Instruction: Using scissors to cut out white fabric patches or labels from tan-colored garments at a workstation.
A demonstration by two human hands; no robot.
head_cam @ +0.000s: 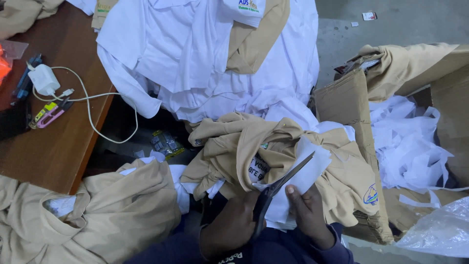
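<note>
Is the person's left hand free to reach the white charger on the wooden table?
Probably not right away: the left hand grips the scissors, though nothing blocks the way to the white charger.

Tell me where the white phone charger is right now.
The white charger lies at upper left of the head view on the brown wooden table, beside the small pink snips.

Both hands sit close together, left hand [229, 227] fisted, right hand [308, 212] with fingers pinching.
</note>
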